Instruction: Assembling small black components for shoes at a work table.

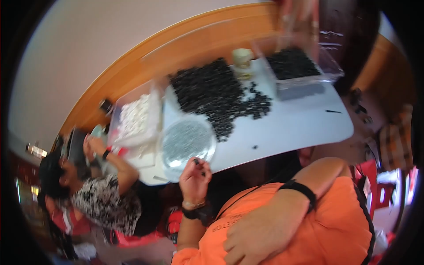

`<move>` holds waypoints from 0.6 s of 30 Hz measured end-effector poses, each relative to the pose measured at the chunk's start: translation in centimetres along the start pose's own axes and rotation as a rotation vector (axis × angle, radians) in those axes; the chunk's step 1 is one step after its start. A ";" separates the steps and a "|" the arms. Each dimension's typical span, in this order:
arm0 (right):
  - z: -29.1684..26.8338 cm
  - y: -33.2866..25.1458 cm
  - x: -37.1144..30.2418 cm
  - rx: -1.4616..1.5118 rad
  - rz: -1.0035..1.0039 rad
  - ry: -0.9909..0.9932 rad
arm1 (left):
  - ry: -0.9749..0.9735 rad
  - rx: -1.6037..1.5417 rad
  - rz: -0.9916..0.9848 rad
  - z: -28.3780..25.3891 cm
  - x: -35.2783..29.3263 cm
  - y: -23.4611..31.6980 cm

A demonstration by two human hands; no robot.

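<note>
My left hand (194,181), with a dark band at its wrist, is raised at the near edge of a round shallow dish (212,148). Its fingers are curled around small black pieces (197,162), whose kind is too small to make out. Many tiny silvery-grey pieces (185,139) fill the dish. My right hand (260,229) lies across the front of my orange shirt (335,221), its back showing. Its fingers are apart, partly cut off by the lower edge, and nothing shows in them. Beyond the dish spreads a large heap of small black pieces (207,88) on the white table (282,132).
A clear bin (154,117) of white pieces stands left of the heap. Another clear bin (300,79) with black pieces is at the far right, beside a pale roll (242,57). At the left, a co-worker in a patterned shirt (106,198) works with both hands.
</note>
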State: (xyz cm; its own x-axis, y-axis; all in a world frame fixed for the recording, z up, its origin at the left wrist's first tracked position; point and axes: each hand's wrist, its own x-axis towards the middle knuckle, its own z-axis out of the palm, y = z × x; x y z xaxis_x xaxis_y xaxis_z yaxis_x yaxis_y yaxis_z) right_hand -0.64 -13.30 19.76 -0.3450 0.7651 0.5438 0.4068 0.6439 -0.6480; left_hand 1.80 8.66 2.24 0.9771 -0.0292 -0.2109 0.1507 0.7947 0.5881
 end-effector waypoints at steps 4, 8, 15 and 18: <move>0.9 0.8 -2.1 -0.030 -0.047 0.172 | -0.049 -0.096 -0.006 -0.5 0.8 -0.5; 0.4 1.9 -3.5 -0.238 0.181 0.341 | -0.214 0.028 -0.123 -1.4 2.4 0.2; 0.9 2.6 -5.6 -0.446 0.378 0.401 | -0.238 0.216 -0.145 2.2 3.7 -0.6; 0.6 3.4 -6.6 -0.311 0.421 0.510 | -0.118 0.685 0.322 -0.2 3.5 -2.4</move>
State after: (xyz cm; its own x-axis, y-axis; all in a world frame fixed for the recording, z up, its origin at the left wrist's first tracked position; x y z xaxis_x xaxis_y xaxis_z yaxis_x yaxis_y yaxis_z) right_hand 2.50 -16.18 13.69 0.3003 0.8049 0.5117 0.6657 0.2074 -0.7168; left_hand 4.83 6.75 -0.07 0.9923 0.0453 0.1151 -0.1224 0.2229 0.9671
